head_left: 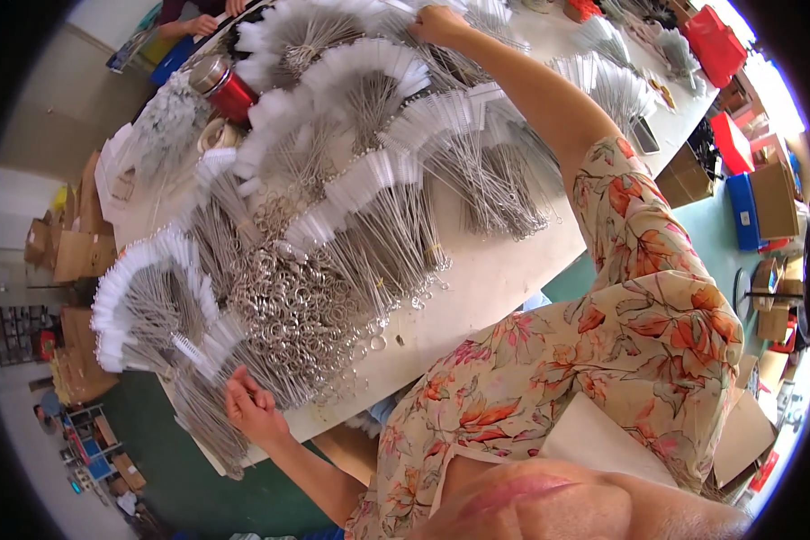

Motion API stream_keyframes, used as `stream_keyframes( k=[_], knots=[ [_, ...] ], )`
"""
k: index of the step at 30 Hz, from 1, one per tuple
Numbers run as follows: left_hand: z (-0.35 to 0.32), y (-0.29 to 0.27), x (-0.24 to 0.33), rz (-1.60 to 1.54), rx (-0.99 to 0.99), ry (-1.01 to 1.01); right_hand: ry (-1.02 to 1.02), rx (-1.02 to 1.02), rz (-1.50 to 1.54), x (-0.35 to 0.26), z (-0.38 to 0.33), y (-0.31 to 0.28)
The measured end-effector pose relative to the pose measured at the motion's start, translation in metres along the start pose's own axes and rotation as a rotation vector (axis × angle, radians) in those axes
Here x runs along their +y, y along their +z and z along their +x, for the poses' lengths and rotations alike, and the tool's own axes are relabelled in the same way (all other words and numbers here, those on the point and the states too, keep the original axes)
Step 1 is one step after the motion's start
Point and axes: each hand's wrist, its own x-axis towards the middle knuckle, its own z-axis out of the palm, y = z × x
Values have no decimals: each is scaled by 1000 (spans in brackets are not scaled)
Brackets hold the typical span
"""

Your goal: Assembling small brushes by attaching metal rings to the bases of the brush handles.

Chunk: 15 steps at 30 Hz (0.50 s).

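Many small tube brushes with white bristles and looped wire stems lie in fanned bundles over the white table (504, 279). My left hand (254, 409) is at the table's near left, fingers curled together beside a brush bundle (261, 369). One brush (192, 353) slants toward those fingers; whether they grip it is unclear. Stretched to the far side, my right hand (438, 25) is closed over another brush bundle (450, 65), and what its fingers hold is hidden. Between the bundles is a heap of metal split rings (288, 310).
A red flask (223, 88) and a tape roll (218, 135) stand at the back left. Another person's hand (201, 25) rests at the far edge. A dark phone-like slab (644, 137) lies to the right. Cardboard boxes (687, 176) stand beside the table.
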Motion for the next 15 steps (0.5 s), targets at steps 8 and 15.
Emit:
stream_keyframes(
  k=[8, 15],
  knots=[
    [-12, 26, -13, -247, -145, -10, -236, 474, -844, 93, 43, -61],
    [-44, 99, 27, -25, -256, 240, -503, 77, 915, -172, -176, -102]
  ],
)
